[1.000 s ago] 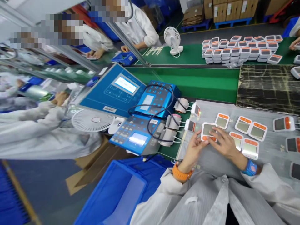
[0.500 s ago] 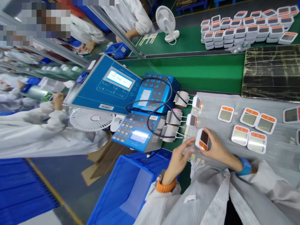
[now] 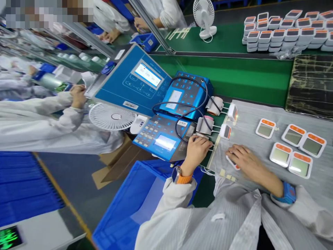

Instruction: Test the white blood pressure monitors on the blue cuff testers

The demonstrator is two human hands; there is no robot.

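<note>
My left hand (image 3: 197,152), with an orange-strapped watch at its wrist, is closed over the nearest white cuff-like cylinder (image 3: 201,135), which it mostly hides. My right hand (image 3: 246,163) lies over a small white device with orange buttons (image 3: 232,162), gripping it on the grey mat (image 3: 249,146); only the device's edge shows. Beyond my hands, two similar devices, a nearer one (image 3: 225,131) and a farther one (image 3: 232,111), stand against paired pins coming from a pink-edged cylinder (image 3: 205,125) and a brown-edged cylinder (image 3: 214,105).
Blue testers with screens (image 3: 161,139) stand left of the cylinders, with black cables looping over them. Several devices (image 3: 281,154) lie on the mat to the right. A blue bin (image 3: 122,205) is below left. Stacked devices (image 3: 283,34) and a fan (image 3: 204,17) stand behind. Co-workers sit beyond.
My left hand has moved from beside the held device up onto the nearest cylinder. My right hand has turned palm-down over the device, lowering it to the mat. The view has shifted left.
</note>
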